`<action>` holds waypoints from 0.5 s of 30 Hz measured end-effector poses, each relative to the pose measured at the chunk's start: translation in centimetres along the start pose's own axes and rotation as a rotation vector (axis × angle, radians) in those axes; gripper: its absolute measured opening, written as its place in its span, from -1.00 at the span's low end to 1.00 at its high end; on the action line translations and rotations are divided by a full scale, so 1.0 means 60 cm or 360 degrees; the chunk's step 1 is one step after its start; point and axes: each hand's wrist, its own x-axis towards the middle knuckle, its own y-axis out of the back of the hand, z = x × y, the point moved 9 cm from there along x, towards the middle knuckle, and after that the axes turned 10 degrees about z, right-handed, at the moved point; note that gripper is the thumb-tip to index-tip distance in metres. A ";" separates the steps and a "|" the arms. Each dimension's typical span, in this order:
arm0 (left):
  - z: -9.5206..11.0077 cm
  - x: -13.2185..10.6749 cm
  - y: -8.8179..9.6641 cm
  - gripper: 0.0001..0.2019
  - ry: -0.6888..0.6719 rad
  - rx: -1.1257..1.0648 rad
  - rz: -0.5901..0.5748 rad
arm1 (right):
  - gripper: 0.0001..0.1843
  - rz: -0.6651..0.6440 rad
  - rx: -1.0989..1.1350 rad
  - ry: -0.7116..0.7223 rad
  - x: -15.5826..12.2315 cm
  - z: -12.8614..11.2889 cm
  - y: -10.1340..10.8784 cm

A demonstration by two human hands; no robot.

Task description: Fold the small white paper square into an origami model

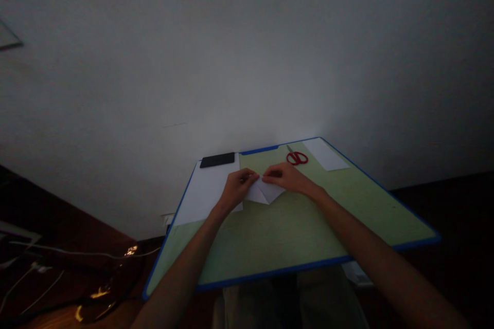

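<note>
A small piece of folded white paper (pixel 265 193) is held over the middle of the table, a crease running down its centre. My left hand (pixel 240 185) pinches its upper left part between thumb and fingers. On the other side, my right hand (pixel 283 176) is closed with its fingertips at the paper's upper right. Both sets of fingertips are close together, and they hide the paper's top edge. Just beyond my right hand lie scissors (pixel 297 158) with red handles.
The light green table (pixel 293 241) has a blue rim and stands against a grey wall. A black phone-like slab (pixel 217 160) rests on a large white sheet (pixel 200 193) at the left. Another white sheet (pixel 326 154) lies at the back right. Cables (pixel 88 253) run at lower left.
</note>
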 end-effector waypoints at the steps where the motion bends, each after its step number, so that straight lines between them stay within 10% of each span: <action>1: 0.002 -0.001 -0.001 -0.72 -0.0015 0.0038 -0.0014 | -0.71 -0.0009 0.0035 -0.0013 0.000 0.001 -0.002; 15: -0.017 -0.001 0.012 -0.68 0.0283 -0.0198 -0.0043 | -0.63 -0.0312 0.0075 -0.0151 -0.010 0.016 0.007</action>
